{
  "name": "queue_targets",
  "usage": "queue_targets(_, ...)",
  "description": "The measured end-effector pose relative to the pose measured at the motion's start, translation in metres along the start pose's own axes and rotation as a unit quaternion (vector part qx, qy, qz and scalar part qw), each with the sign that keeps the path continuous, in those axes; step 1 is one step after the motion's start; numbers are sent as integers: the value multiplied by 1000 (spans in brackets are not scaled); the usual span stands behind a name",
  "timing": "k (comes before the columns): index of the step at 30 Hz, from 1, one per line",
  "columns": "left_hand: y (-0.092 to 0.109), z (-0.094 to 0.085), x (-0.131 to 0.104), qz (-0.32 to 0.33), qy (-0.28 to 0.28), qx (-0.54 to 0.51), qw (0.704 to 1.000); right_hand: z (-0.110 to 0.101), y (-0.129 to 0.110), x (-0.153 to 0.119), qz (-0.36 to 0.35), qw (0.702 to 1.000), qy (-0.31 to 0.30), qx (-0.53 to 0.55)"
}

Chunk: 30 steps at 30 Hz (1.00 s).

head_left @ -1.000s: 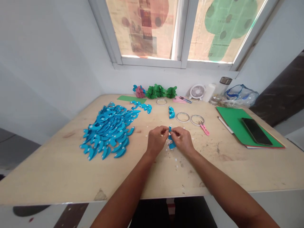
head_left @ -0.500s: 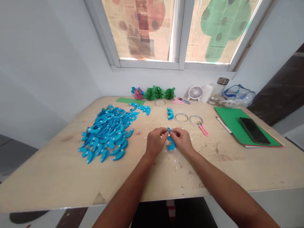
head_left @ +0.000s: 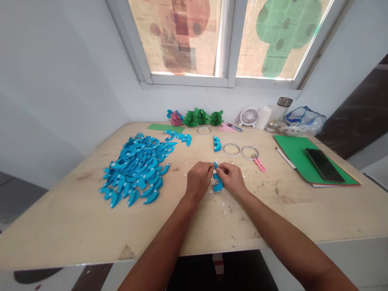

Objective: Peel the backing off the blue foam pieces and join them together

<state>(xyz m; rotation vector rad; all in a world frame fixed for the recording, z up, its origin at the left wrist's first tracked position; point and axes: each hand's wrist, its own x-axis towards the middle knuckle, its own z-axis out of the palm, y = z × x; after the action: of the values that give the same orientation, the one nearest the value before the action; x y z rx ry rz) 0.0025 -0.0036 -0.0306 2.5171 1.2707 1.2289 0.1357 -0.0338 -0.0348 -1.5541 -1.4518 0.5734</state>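
Both my hands meet over a blue paper piece [head_left: 218,185] near the middle of the table. The fingers of my left hand [head_left: 198,178] are pinched at its upper end. From the other side, my right hand [head_left: 232,178] grips the same piece between thumb and fingers. My fingers cover part of it, and its lower curved end shows below them. Just beyond my hands lies another blue paper piece [head_left: 217,144] with white patches. A large heap of blue curved paper pieces [head_left: 138,167], marked with small white squares, spreads to the left.
Rolls of narrow tape [head_left: 231,149] and pink-handled snips [head_left: 258,163] lie right of centre. Farther right, a phone [head_left: 324,165] rests on green sheets [head_left: 292,147] beside a pen [head_left: 285,158]. Green paper figures [head_left: 201,117], a small fan [head_left: 249,117] and a bottle [head_left: 280,113] line the back.
My left hand has turned slightly, its fingers closing nearer to the piece's upper end. My right hand keeps almost the same place. The view has shifted very slightly.
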Motion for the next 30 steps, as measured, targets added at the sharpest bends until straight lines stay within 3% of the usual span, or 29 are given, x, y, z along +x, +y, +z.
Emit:
queue_targets(11,-1,1,0,9,-10,29,999,2,2,0,5,1000,-2,3)
queue_targets(22,-2,0,2,-20,-30,-37,999,0,5,3,30,999,-6,27)
queue_targets(30,-5,0,1,14,-25,29,999,1,3,2,29,999,-15,29)
